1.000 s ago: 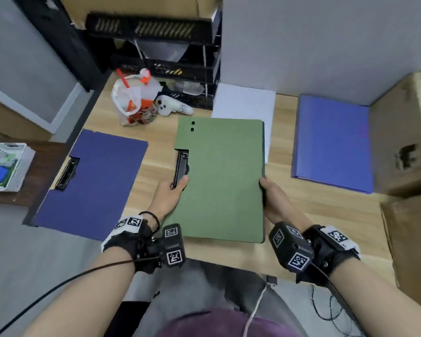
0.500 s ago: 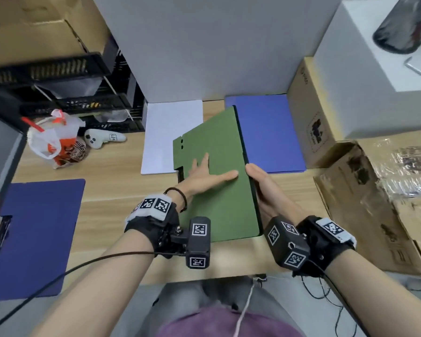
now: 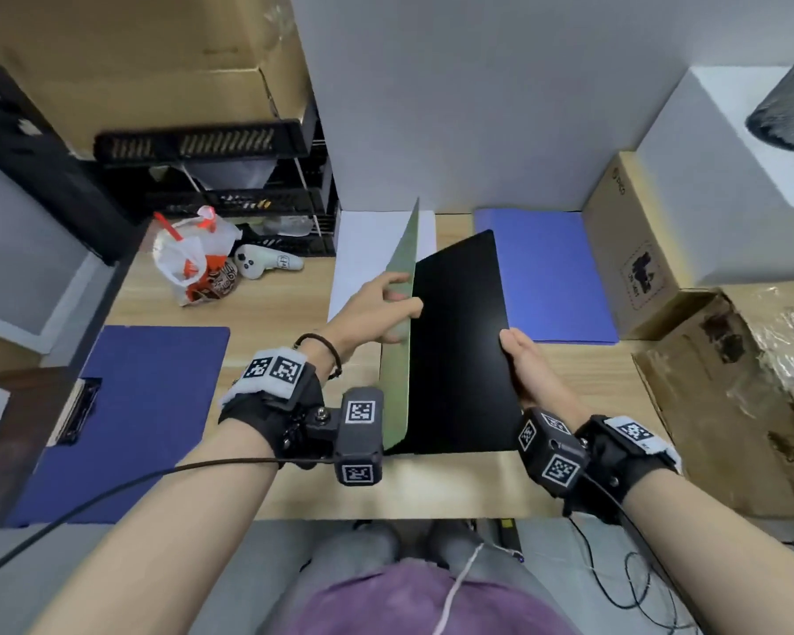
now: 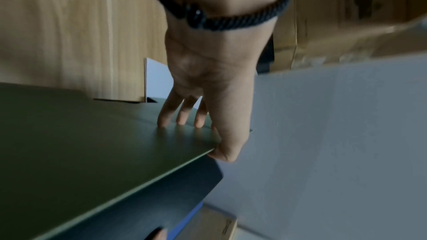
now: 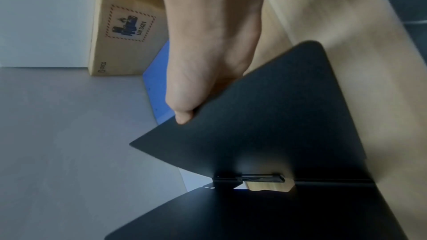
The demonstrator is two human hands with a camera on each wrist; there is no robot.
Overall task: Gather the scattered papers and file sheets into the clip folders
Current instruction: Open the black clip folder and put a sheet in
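The green clip folder (image 3: 402,359) stands half open at the middle of the wooden desk (image 3: 267,313), its green cover lifted nearly upright and its black inner panel (image 3: 459,350) tilted toward the right. It looks like thin, stiff board: light, probably a little springy, with smooth faces that could slide under flat fingers, so the free long edges seem the surest place to hold, well away from the black clip (image 5: 249,178) at the spine. The left hand (image 3: 372,313) pinches the cover's edge, thumb on the inside and fingers spread on the green outer face. The right hand (image 3: 526,373) grips the outer edge of the black panel, thumb on top. The corners are rounded, and the cover has a notch by the clip. White paper (image 3: 363,254) lies just behind it, a blue folder (image 3: 551,277) to its right.
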